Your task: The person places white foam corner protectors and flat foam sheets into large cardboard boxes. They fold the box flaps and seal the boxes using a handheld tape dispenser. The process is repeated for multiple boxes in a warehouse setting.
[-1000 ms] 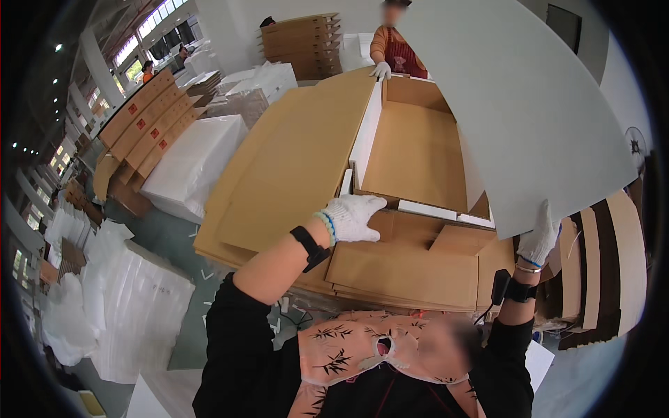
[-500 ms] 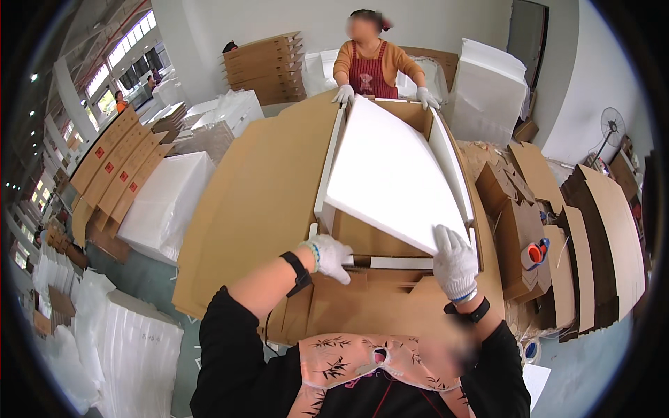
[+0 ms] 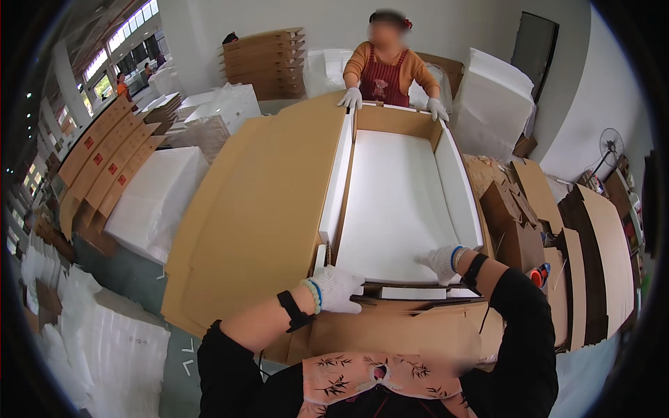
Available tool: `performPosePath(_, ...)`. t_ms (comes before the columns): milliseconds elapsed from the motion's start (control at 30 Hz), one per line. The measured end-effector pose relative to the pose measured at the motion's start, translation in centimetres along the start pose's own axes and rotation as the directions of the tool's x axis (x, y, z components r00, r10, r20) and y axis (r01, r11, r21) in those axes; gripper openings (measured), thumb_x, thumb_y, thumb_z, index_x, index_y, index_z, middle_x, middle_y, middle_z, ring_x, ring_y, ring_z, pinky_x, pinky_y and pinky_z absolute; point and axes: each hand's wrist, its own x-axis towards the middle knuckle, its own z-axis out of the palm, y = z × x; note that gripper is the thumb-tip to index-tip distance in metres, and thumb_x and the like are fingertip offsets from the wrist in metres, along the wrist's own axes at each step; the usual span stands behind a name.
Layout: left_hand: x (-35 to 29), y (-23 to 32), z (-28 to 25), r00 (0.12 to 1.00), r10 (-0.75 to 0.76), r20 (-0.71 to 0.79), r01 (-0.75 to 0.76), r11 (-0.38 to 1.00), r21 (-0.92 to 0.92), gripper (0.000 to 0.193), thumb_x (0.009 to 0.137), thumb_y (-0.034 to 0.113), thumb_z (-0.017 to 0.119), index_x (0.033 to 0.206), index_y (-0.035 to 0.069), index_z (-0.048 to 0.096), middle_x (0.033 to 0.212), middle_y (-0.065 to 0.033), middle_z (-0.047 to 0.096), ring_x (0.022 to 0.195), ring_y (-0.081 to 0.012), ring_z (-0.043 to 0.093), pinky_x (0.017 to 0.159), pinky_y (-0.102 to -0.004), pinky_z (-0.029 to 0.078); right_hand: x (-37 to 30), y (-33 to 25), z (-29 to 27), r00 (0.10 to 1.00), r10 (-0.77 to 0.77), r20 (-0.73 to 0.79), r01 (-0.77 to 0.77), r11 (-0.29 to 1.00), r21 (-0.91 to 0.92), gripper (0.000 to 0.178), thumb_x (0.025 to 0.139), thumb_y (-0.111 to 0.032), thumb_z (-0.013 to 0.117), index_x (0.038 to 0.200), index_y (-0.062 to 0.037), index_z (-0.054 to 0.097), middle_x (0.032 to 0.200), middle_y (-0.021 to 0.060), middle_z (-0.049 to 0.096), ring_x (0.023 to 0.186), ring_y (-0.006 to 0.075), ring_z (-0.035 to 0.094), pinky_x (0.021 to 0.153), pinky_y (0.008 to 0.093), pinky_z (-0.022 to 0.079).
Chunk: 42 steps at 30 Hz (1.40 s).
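Note:
A long cardboard box [image 3: 395, 122] stands open in front of me, with white foam strips along its sides. Flat inside it lies a large white foam sheet [image 3: 394, 202]. My right hand [image 3: 440, 265], in a white knit glove, rests on the sheet's near right part, fingers stretched out and holding nothing. At the near left corner of the box is my left hand [image 3: 336, 288], gloved too, its fingers apart beside the near wall. A short white foam piece [image 3: 412, 293] sits along that near wall. Dark bands circle both my wrists.
Across the box a co-worker [image 3: 390, 70] in a red striped apron rests gloved hands on its far corners. Flat cardboard [image 3: 244, 202] extends left. White wrapped stacks [image 3: 160, 188] stand further left. Folded cartons [image 3: 516, 230] and a tape dispenser [image 3: 539, 274] are at right.
The foam sheet, tilted and held at its near right corner by my right hand before, now lies flat in the box. My right hand has let go and rests on it; my left stays by the corner.

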Motion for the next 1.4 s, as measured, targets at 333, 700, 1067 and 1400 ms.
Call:
performPosePath(333, -12.8, -0.8, -0.9, 0.735, -0.221, -0.641, 0.033, 0.956, -0.293, 0.045, 0.080, 0.034, 0.069, 0.118, 0.009, 0.062, 0.082, -0.0080, 0.065, 0.077, -0.0287, 0.064, 0.071, -0.0378, 0.053, 9.9, -9.9, -4.5, 0.836, -0.530, -0.142, 0.476, 0.830, -0.291, 0.032, 0.097, -0.031, 0.046, 0.103, -0.0055, 0.064, 0.085, 0.0191, 0.069, 0.085, 0.0412, 0.067, 0.072, 0.0488, 0.053)
performPosePath(700, -29.0, -0.2, 11.9, -0.106, -0.986, -0.125, 0.246, 0.095, -0.965, 0.016, 0.086, 0.013, 0.063, 0.090, 0.000, 0.071, 0.069, -0.0063, 0.067, 0.063, -0.0093, 0.062, 0.060, -0.0252, 0.049, 10.5, 1.3, 4.3, 0.825, -0.357, 0.437, 0.486, 0.844, -0.228, 0.034, 0.079, -0.027, 0.066, 0.108, -0.0084, 0.070, 0.095, 0.0174, 0.071, 0.087, 0.0332, 0.067, 0.079, 0.0454, 0.052)
performPosePath(1067, -34.2, 0.7, 42.1, -0.375, -0.895, 0.240, 0.750, -0.446, -0.489, 0.029, 0.085, 0.030, 0.054, 0.093, 0.013, 0.076, 0.104, -0.0163, 0.070, 0.101, -0.0340, 0.066, 0.086, -0.0420, 0.053, 16.5, 16.8, 21.8, 0.912, -0.284, 0.297, 0.342, 0.925, -0.165, 0.035, 0.095, -0.023, 0.046, 0.116, -0.0035, 0.066, 0.113, 0.0141, 0.068, 0.098, 0.0272, 0.062, 0.086, 0.0414, 0.048)
performPosePath(1400, -33.7, 5.4, 44.4, -0.343, -0.929, 0.141, 0.775, -0.365, -0.515, 0.025, 0.091, 0.025, 0.055, 0.101, 0.010, 0.072, 0.112, -0.0145, 0.069, 0.108, -0.0333, 0.064, 0.092, -0.0420, 0.051, -7.0, -0.3, 5.1, 0.627, -0.013, -0.779, 0.449, 0.823, 0.347, 0.041, 0.083, -0.029, 0.065, 0.118, -0.0085, 0.065, 0.104, 0.0157, 0.069, 0.099, 0.0327, 0.066, 0.087, 0.0394, 0.052)
